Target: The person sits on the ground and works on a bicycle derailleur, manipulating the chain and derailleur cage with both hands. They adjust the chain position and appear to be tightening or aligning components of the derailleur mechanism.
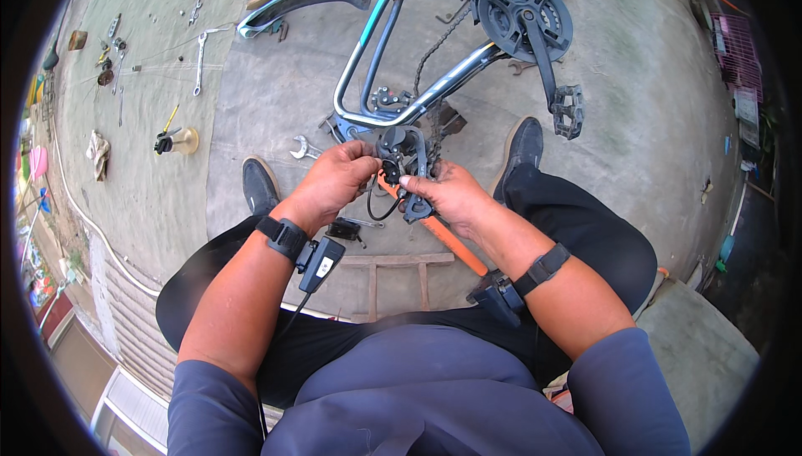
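A black rear derailleur (415,203) with a short loop of black cable (370,205) sits between my hands, by the rear end of a blue-grey bicycle frame (368,46). My left hand (334,173) pinches its left side with thumb and fingertips. From the right, my right hand (451,193) grips it, thumb pressed on the front; the fingers behind are partly hidden. Below it lies an orange-handled tool (454,244), its head hidden. A chain (436,53) runs from the derailleur area up to the crankset (525,17).
A pedal (568,112) juts out at the right. An open-end wrench (304,148) lies by my left shoe (261,186). Farther left are a combination wrench (200,63), a yellowish cup (185,141) and a rag (98,156). A mudguard (305,6) lies beyond the frame.
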Tool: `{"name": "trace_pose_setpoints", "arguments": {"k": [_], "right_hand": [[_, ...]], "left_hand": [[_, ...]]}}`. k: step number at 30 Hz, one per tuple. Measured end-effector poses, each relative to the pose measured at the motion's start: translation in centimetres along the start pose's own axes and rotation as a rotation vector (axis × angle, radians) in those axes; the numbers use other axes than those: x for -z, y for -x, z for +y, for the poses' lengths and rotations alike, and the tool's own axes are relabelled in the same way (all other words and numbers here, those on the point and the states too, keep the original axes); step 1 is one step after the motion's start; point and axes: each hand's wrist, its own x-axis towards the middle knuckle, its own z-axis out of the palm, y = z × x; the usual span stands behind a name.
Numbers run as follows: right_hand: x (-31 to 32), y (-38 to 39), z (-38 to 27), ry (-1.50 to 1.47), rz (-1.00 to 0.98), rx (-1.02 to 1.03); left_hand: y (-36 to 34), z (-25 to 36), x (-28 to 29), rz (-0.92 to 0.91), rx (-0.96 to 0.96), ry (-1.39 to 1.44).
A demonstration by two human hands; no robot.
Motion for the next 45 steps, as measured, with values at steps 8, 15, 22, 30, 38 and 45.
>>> {"name": "trace_pose_setpoints", "arguments": {"k": [8,15,22,30,38,45], "right_hand": [[0.1,0.6,-0.4,0.032,-0.030,0.024],[0.4,0.3,0.3,0.081,-0.024,0.036],[0.3,0.9,-0.2,0.116,-0.016,0.030],[0.6,0.5,0.2,0.071,-0.045,0.015],[0.7,0.9,0.0,0.035,-0.071,0.007],[2.2,1.6,-4.8,0.939,0.100,0.136]], "left_hand": [[-0.1,0.0,0.3,-0.059,0.115,0.079],[-0.4,-0.2,0.3,-0.084,0.132,-0.038],[-0.3,0.0,0.2,-0.101,0.090,-0.042],[0.1,0.3,-0.2,-0.073,0.115,-0.124],[0.1,0.0,-0.6,-0.053,0.064,-0.065],[0.1,-0.2,-0.2,-0.038,0.052,-0.063]]}}
